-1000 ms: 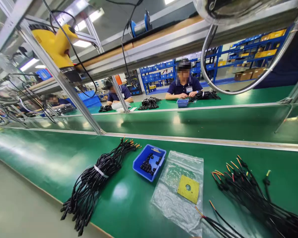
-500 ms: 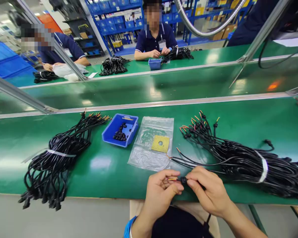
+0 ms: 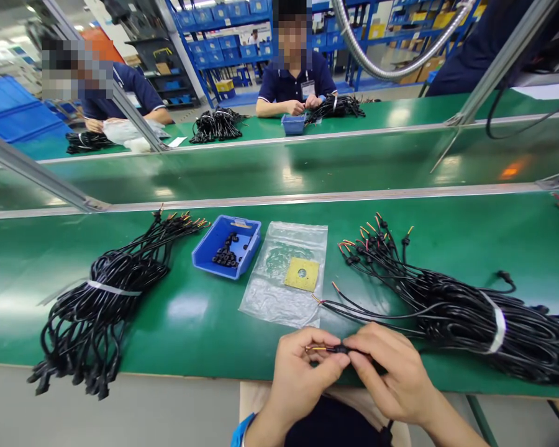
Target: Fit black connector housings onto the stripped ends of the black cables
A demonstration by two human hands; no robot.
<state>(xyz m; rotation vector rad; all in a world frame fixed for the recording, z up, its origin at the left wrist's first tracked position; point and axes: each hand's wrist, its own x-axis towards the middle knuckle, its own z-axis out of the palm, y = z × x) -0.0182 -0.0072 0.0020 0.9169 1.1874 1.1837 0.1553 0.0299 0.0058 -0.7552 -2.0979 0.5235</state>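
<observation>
Between my two hands is the end of a black cable, with a small black nut (image 3: 340, 349) around it and thin bare-tipped wires (image 3: 317, 349) sticking out to the left. My left hand (image 3: 307, 366) pinches the nut between thumb and fingertips. My right hand (image 3: 389, 369) grips the cable just to the right of the nut, fingers closed; its fingers hide most of the cable there. Just beyond my hands lies a clear zip bag (image 3: 265, 298) with a yellow square piece (image 3: 302, 274) that has a round hole.
A blue bin (image 3: 205, 248) holding several black nuts stands left of the bag. Banded bundles of black cable lie at left (image 3: 107, 279) and right (image 3: 466, 310). Across the metal-framed bench (image 3: 261, 200), two people (image 3: 298, 81) handle things beside more cable bundles.
My left fingertips have moved right, from beside the wires onto the nut. Both hands sit slightly lower in view, and the camera has shifted a little.
</observation>
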